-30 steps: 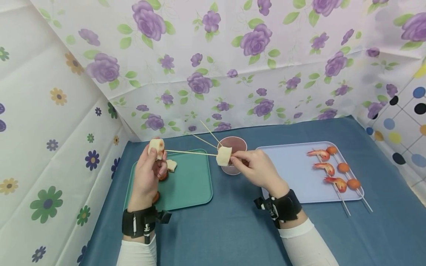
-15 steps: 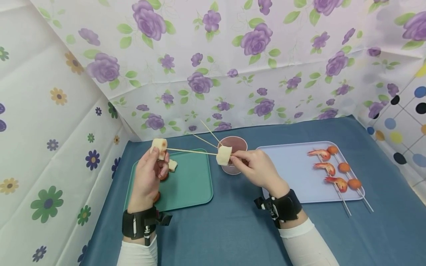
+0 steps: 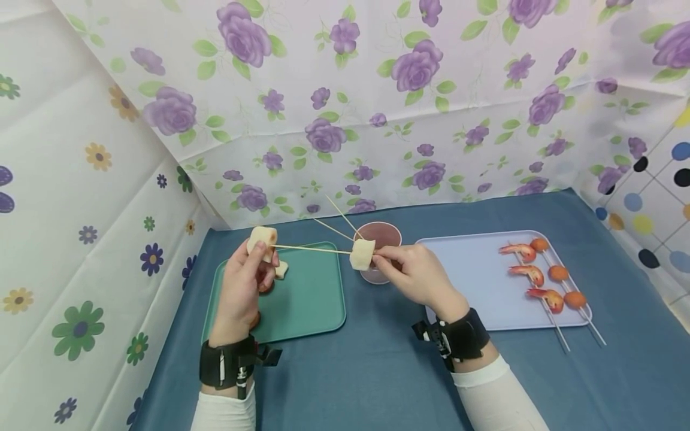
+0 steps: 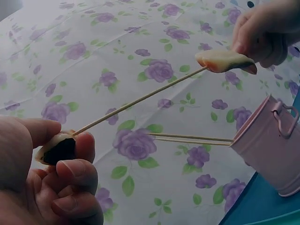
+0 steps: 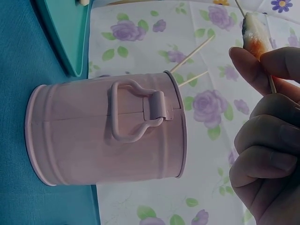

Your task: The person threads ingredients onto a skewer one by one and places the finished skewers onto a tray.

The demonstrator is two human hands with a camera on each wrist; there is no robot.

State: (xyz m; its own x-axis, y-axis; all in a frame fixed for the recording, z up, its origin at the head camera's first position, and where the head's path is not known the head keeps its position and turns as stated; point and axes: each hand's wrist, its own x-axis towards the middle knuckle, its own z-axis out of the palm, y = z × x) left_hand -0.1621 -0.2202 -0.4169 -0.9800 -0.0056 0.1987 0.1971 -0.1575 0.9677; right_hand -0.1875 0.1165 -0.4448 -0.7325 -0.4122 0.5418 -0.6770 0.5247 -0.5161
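Level between both hands stretches a thin wooden skewer [image 3: 312,248]. A pale food chunk [image 3: 362,254], with orange and dark patches in the wrist views, is threaded near its right end. My right hand [image 3: 417,272] pinches the skewer just beyond that chunk. At the other end, my left hand [image 3: 237,293] grips a second pale chunk [image 3: 264,234] between thumb and fingers; its dark underside shows in the left wrist view. The skewer's left end meets this chunk; how deep it goes is hidden. Below and behind the right-hand chunk stands a pink bucket [image 5: 93,126], two more skewers [image 4: 187,138] leaning out of it.
A green tray [image 3: 312,305] at left bears another pale piece [image 3: 281,270] and reddish-brown round pieces [image 3: 265,284], partly behind the left hand. On the lilac tray [image 3: 463,287] at right lie skewers with shrimp [image 3: 547,299] and orange balls [image 3: 574,299]. A flowered cloth [image 3: 377,149] hangs behind.
My left hand and its chunk have shifted slightly right along the skewer, toward the other chunk. The right hand stays almost still.
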